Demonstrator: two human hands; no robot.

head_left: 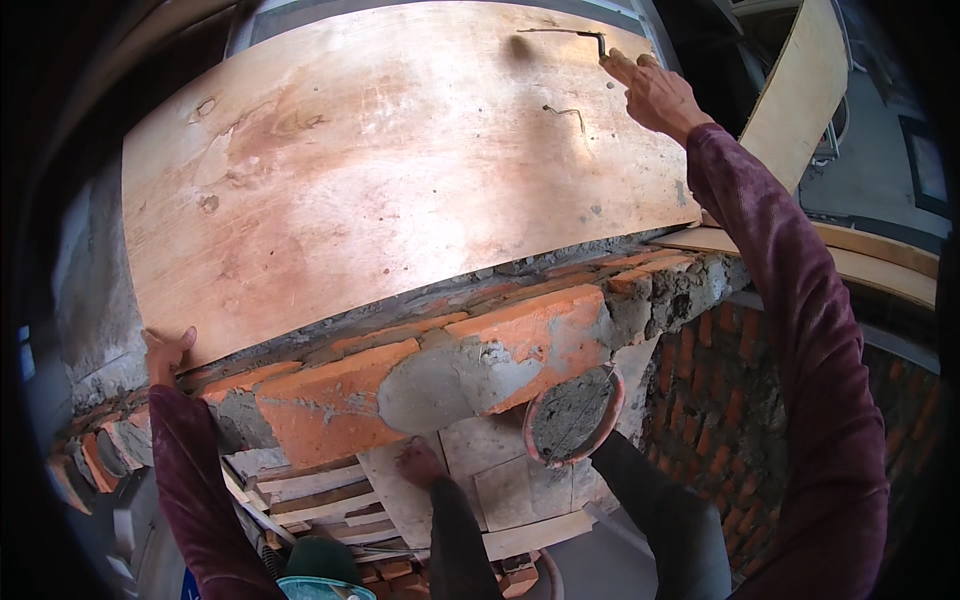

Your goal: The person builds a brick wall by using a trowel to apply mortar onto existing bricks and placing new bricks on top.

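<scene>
A large plywood board [400,170] with stains leans over the top of a brick wall [330,400]. My left hand [168,356] is at the board's lower left corner, its thumb along the face and the other fingers at the edge. Near the upper right corner, my right hand [660,97] is closed round the handle of a thin trowel [565,32], seen nearly edge-on. The trowel is held over the board and throws a shadow on it. Grey mortar [430,385] is smeared over the wall's orange bricks.
Below the wall, a round bucket [618,410] of grey mortar stands between two dark-trousered legs. A bare foot [420,463] rests on planks beside stacked wood strips [320,495]. A teal-rimmed thing [325,585] is at the bottom. Another brick wall [735,400] and plywood strips [810,90] are right.
</scene>
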